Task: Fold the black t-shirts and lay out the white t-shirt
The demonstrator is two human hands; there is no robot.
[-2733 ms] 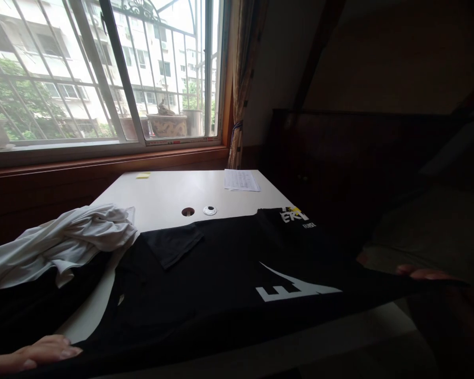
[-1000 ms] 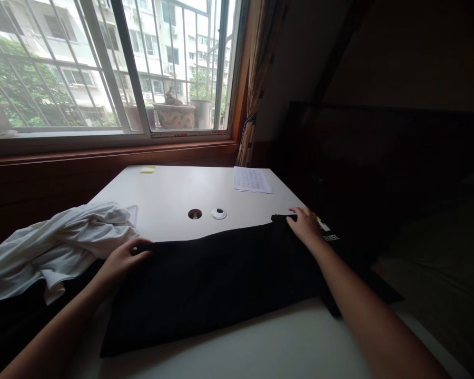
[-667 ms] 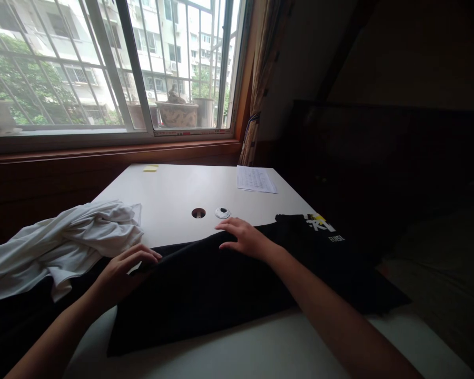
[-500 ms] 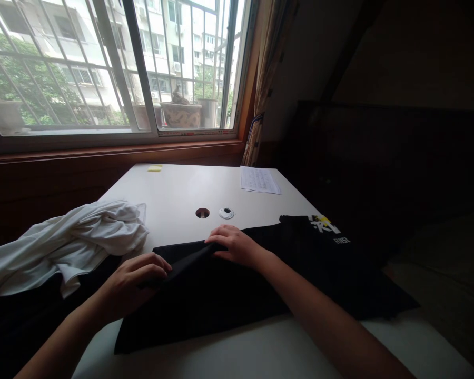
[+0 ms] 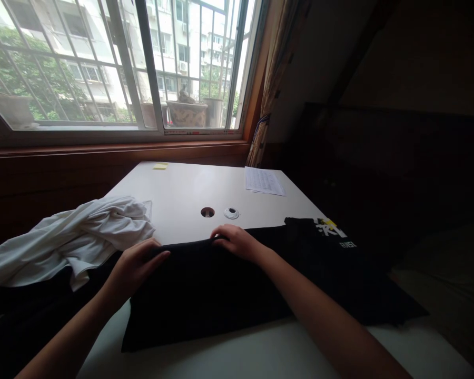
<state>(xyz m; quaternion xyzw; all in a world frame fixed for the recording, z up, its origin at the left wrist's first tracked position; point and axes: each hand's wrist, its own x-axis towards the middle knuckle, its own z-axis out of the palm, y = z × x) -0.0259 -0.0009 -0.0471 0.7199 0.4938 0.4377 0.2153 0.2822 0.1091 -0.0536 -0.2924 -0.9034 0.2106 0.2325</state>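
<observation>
A black T-shirt (image 5: 205,295) with a white and yellow print at its right end lies spread across the white table. At its far left corner, my left hand (image 5: 142,258) is closed on the fabric, thumb along the near side. My right hand (image 5: 233,241) pinches the same far edge further right, close to the middle of the shirt. Between the two hands the edge runs nearly straight. Just left of my left hand is a heap of white cloth (image 5: 98,226), with dark cloth (image 5: 35,310) under and in front of it.
On the white table (image 5: 181,189) are a round cable hole (image 5: 207,212), a white ring-shaped cover (image 5: 231,212), printed sheets (image 5: 264,181) and a yellow sticky note (image 5: 160,166). Behind it stand a barred window (image 5: 154,79) and a curtain (image 5: 263,105).
My left hand has moved up to the shirt's far left corner and closed on it. The folded-over flap there now lies along a straight edge. The view has shifted slightly.
</observation>
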